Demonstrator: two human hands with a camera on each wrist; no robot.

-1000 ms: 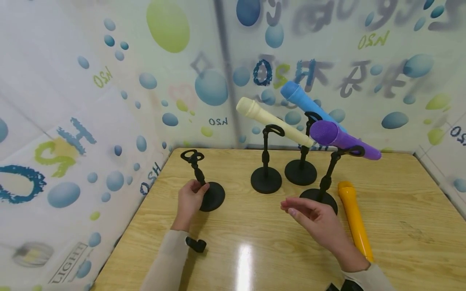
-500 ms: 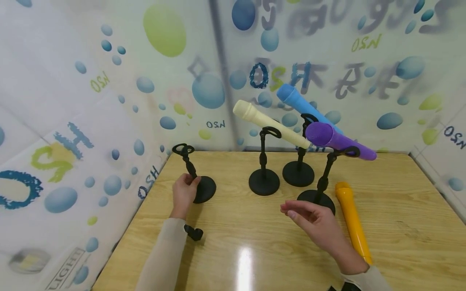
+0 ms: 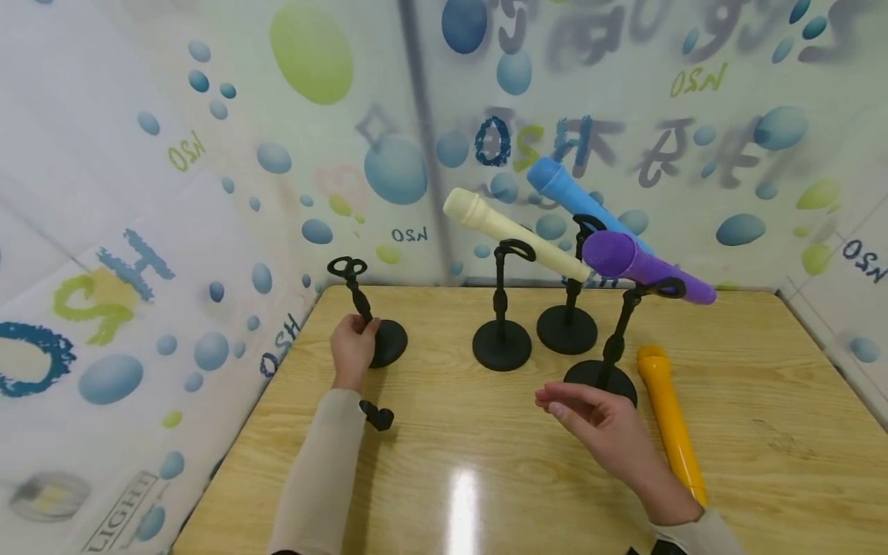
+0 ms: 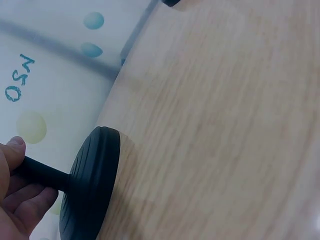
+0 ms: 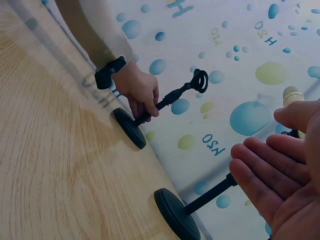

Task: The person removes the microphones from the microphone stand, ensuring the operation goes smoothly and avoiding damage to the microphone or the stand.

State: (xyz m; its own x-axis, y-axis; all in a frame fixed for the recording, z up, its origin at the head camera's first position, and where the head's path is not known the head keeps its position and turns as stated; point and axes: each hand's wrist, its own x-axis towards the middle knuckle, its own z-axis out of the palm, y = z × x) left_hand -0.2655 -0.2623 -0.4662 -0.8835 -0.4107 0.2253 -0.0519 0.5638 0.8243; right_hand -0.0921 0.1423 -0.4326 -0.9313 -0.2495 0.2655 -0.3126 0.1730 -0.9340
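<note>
On the left of the head view, my left hand [image 3: 352, 351] grips the pole of a black microphone stand [image 3: 392, 341] just above its round base. The stand's ring clip [image 3: 347, 267] holds no microphone and tips slightly left. In the left wrist view, thumb and fingers close around the pole [image 4: 45, 174]. My right hand [image 3: 610, 435] hovers palm inward with relaxed, slightly bent fingers and holds nothing. It overlaps the base of the stand carrying a purple microphone [image 3: 645, 266]. Just right of that hand lies an orange microphone [image 3: 671, 424] on the table.
Two more black stands rise at the back centre: one bears a cream microphone [image 3: 516, 233], the other a blue microphone [image 3: 583, 199]. The wooden table [image 3: 416, 462] meets a patterned wall [image 3: 388, 92] at its back and left edges.
My left hand has slid the bare stand away from me toward the back wall and slightly left. The right hand stays in about the same place, and the microphones keep their positions.
</note>
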